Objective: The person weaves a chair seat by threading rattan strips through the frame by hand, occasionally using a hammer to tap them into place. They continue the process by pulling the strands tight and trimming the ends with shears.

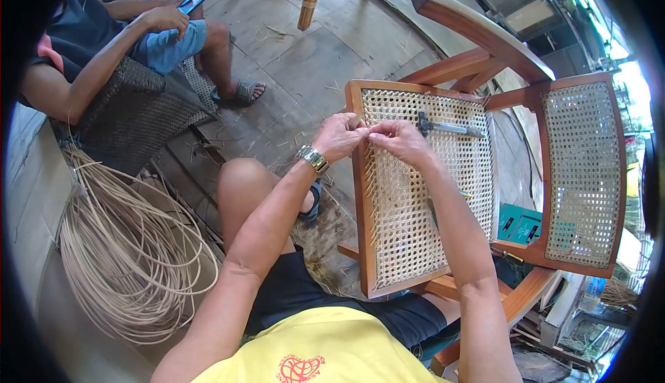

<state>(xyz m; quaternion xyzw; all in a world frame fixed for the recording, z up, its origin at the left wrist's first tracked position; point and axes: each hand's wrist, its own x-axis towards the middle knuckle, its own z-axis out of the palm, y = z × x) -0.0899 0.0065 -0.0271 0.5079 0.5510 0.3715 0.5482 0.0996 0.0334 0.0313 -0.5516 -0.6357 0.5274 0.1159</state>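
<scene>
A straw-littered grey floor (291, 71), coiled rattan (131, 251) at left; the wood-framed, open-mesh cane seat (402, 230) lies under left hand (337, 138) and right hand (405, 144), fingers (383, 134) pressed together at its edge, their hold unclear.

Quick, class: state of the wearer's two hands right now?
Left hand: closed in a pinch at the wooden seat frame; contents unclear.
Right hand: pinched closed alongside; contents unclear.

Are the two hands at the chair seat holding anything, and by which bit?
I can't tell: the left hand and right hand meet at the wooden seat frame, but anything pinched there is too small to see.
</scene>
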